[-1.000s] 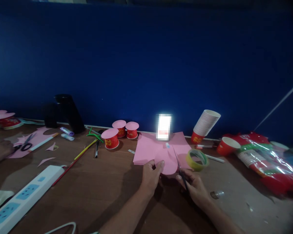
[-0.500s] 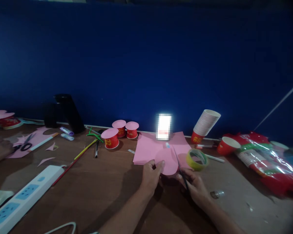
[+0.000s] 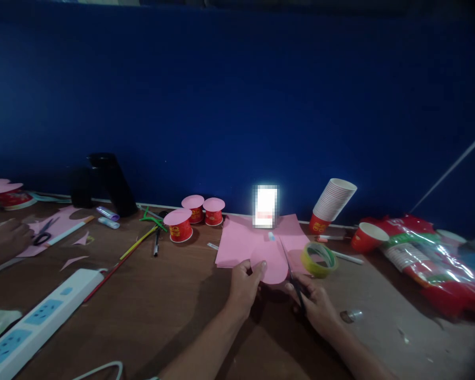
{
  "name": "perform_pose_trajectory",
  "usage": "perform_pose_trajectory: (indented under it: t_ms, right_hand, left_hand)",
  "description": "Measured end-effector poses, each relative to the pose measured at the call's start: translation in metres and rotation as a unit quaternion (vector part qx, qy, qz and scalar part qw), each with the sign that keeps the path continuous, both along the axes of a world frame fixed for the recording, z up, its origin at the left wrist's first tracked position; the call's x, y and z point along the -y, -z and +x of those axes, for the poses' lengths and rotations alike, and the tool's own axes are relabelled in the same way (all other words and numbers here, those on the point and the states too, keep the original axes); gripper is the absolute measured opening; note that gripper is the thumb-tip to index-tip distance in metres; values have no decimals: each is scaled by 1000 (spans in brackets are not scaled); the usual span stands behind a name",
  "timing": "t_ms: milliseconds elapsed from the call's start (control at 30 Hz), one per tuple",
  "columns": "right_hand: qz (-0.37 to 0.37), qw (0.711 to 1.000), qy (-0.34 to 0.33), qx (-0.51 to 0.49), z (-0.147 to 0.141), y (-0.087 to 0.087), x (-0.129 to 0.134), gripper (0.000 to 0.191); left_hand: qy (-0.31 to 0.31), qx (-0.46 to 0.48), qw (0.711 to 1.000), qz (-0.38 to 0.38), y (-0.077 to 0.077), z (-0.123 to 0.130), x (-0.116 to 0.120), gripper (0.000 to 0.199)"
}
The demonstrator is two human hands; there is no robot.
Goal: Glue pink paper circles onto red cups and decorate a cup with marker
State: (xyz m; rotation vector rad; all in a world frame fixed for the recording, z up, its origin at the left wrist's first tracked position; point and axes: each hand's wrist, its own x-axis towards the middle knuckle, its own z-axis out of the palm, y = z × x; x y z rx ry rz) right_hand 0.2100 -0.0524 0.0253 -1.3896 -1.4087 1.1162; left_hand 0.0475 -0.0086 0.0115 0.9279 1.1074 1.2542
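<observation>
Between thumb and fingers, my left hand (image 3: 244,287) pinches the lower left edge of a pink paper circle (image 3: 272,264). My right hand (image 3: 314,301) is closed around the dark handles of a pair of scissors (image 3: 291,269), whose blades point up and away along the circle's right edge. Whether the blades touch the paper I cannot tell. Beneath and behind the circle lies a stack of pink paper (image 3: 237,240). A roll of yellow-green tape (image 3: 320,260) rests just beyond my right hand.
A bright blurred screen (image 3: 265,206) stands behind the paper. Red cups with pink discs (image 3: 181,229) sit left of it; a leaning cup stack (image 3: 333,203) and bagged cups (image 3: 423,264) are right. A power strip (image 3: 43,322) lies front left. Another person's hand (image 3: 11,240) is near other scissors (image 3: 43,235).
My hands, the paper circle and the scissors stay nearly where they were. At the far left, the other person's hand has shifted slightly to the right.
</observation>
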Motion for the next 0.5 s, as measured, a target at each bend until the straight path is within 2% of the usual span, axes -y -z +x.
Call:
perform_pose_trajectory:
  t_ms: [300,500]
  right_hand:
    - [19,999,-2,-27,2,-1,-2,39]
    - [23,1000,15,-16,-2,-3,0,41]
  left_hand:
    - [47,-7,999,4,2,-1,0,40]
    - [34,11,999,24,-2,1,1,37]
